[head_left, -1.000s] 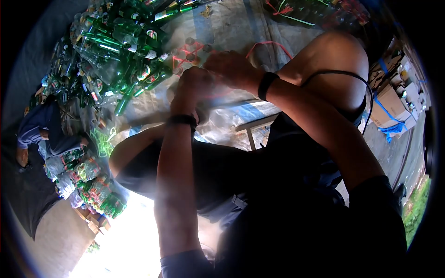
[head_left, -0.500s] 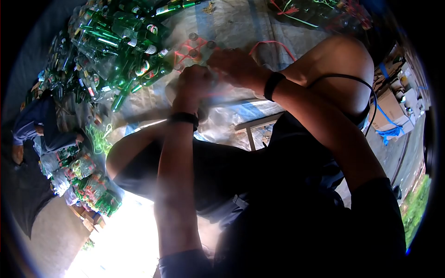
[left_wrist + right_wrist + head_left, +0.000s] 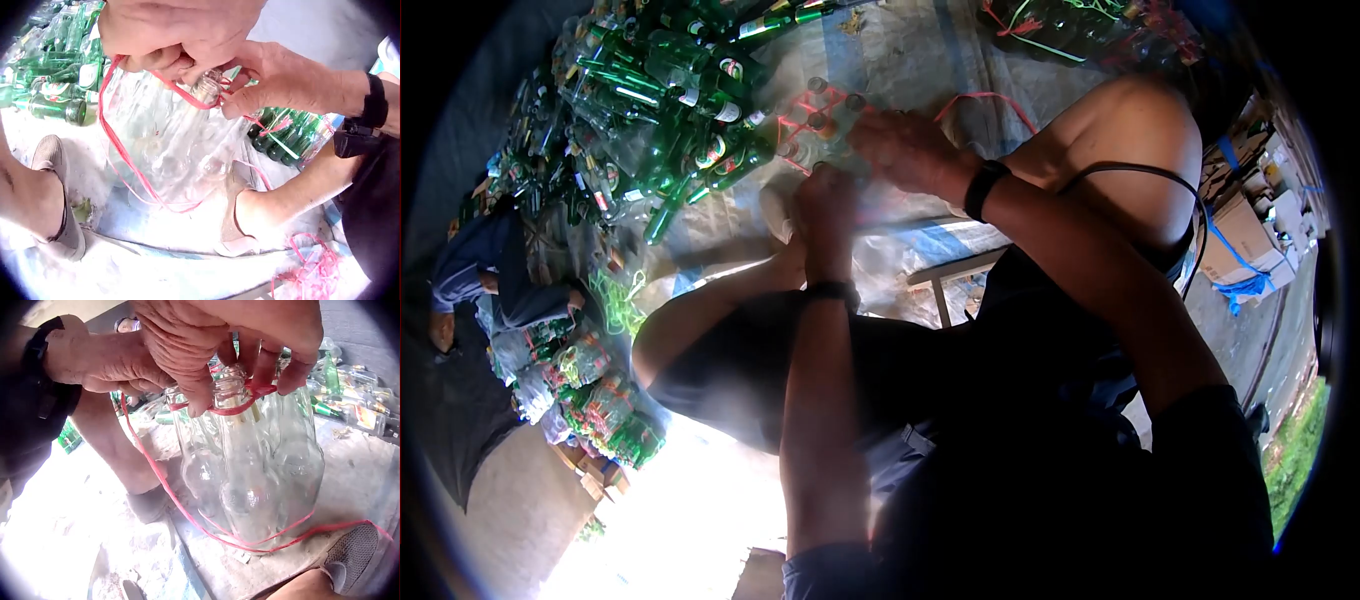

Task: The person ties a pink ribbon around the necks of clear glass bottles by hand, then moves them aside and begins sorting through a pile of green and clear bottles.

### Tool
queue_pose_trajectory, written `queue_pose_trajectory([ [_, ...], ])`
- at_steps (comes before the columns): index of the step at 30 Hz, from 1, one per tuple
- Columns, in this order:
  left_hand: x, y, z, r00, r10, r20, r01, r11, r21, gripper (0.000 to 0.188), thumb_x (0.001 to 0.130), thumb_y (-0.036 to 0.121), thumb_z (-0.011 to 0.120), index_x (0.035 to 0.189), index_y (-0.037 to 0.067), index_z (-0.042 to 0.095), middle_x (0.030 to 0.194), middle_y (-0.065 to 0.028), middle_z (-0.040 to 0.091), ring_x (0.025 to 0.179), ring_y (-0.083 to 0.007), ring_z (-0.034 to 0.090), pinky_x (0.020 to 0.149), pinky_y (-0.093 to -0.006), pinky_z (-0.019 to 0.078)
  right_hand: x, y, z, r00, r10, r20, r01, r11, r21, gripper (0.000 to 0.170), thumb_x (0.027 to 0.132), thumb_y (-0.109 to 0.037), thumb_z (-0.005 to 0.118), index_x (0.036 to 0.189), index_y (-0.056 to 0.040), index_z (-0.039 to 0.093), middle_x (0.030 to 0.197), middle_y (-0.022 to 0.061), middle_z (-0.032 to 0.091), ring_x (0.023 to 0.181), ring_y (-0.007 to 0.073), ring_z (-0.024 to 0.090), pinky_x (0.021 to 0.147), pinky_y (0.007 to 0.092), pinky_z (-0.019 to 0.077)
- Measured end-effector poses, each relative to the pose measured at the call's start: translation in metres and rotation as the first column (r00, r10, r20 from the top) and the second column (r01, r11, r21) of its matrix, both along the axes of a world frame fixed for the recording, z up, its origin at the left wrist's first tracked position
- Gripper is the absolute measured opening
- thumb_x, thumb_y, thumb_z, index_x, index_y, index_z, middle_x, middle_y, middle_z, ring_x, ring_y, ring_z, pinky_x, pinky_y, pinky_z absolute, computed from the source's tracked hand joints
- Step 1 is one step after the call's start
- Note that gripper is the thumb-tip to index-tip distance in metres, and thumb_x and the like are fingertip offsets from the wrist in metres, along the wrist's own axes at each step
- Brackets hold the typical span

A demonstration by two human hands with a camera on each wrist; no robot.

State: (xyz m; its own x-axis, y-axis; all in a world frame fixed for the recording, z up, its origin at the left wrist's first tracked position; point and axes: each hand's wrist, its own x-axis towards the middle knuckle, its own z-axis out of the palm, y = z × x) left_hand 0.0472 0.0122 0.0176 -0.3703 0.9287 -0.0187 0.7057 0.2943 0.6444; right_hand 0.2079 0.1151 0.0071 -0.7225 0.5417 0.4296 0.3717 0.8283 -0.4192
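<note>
Clear glass bottles (image 3: 250,494) stand upright in a cluster between the feet, red plastic string (image 3: 231,411) looped round their necks. Above the necks, my right hand (image 3: 231,331) has its thumb and fingertips pinching the string beside a threaded bottle mouth. My left hand (image 3: 181,28) is close beside it, fingers curled on the string, with a long loop (image 3: 128,156) hanging down past the bottles. In the head view the left hand (image 3: 828,195) is just below and left of the right hand (image 3: 910,150), and several necks with red string show beyond them.
A large heap of green bottles (image 3: 670,100) lies at the left on the pale sheet (image 3: 880,60). Tied bottles (image 3: 1060,30) stand at the far side. Loose red string (image 3: 309,269) lies by the right shoe (image 3: 234,219). Another person (image 3: 490,270) sits at the left; cardboard (image 3: 1240,235) is piled right.
My left hand has come down a little toward the body and its forearm has swung right, uncovering more of the bottle necks. The right hand stays nearly in place.
</note>
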Motion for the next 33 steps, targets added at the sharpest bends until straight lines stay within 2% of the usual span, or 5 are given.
queue_pose_trajectory([
  [12,-0.012,-0.019,-0.036,0.986,0.148,0.075,-0.152,0.987,0.05,0.023,0.084,0.024,0.067,0.082,0.001,0.071,0.078,-0.0225,0.07,0.075,-0.044,0.068,0.071,-0.0509,0.0546,-0.002,0.0,0.003,0.999,0.013,-0.033,-0.013,1.0,0.006,0.014,0.083,-0.009,0.068,0.096,-0.0084,0.064,0.093,0.0083,0.063,0.092,0.0295,0.066,0.076,0.0442,0.0563],
  [15,-0.019,-0.024,-0.032,0.93,0.162,0.329,-0.146,0.987,-0.07,0.03,0.081,0.031,0.077,0.085,0.002,0.071,0.079,-0.0183,0.07,0.076,-0.0413,0.067,0.072,-0.0508,0.0541,-0.001,0.002,0.006,0.999,0.031,-0.02,-0.032,0.999,-0.031,0.014,0.084,-0.009,0.069,0.096,-0.0078,0.064,0.097,0.0086,0.064,0.096,0.0301,0.066,0.081,0.0436,0.057],
  [17,-0.036,-0.029,-0.051,0.93,-0.365,0.047,0.314,0.853,0.416,0.026,0.081,0.024,0.081,0.087,-0.002,0.077,0.079,-0.0102,0.075,0.07,-0.0173,0.069,0.068,-0.0341,0.0537,-0.002,0.002,0.001,1.0,0.007,0.021,-0.007,1.0,-0.009,0.018,0.083,-0.015,0.067,0.101,-0.0117,0.068,0.097,0.0036,0.065,0.104,0.0229,0.067,0.079,0.0427,0.0563],
  [23,-0.039,-0.04,-0.074,0.861,-0.2,0.467,0.125,0.974,0.188,0.027,0.087,0.024,0.08,0.09,-0.003,0.077,0.079,-0.002,0.072,0.073,-0.0097,0.062,0.068,-0.0309,0.0511,-0.002,0.004,0.014,0.995,0.081,0.061,-0.074,0.991,-0.111,0.017,0.082,-0.008,0.071,0.096,-0.0086,0.061,0.102,0.009,0.063,0.101,0.0324,0.066,0.087,0.0419,0.0569],
  [33,-0.015,-0.032,-0.068,0.948,0.007,0.318,-0.055,0.989,0.141,0.02,0.085,0.018,0.078,0.085,-0.002,0.075,0.077,-0.005,0.072,0.073,-0.0094,0.062,0.064,-0.0318,0.0501,-0.006,0.001,0.03,0.986,0.154,0.068,-0.144,0.981,-0.129,0.021,0.078,0.0,0.068,0.096,-0.0075,0.061,0.099,0.0086,0.059,0.101,0.0325,0.063,0.082,0.0425,0.0536],
])
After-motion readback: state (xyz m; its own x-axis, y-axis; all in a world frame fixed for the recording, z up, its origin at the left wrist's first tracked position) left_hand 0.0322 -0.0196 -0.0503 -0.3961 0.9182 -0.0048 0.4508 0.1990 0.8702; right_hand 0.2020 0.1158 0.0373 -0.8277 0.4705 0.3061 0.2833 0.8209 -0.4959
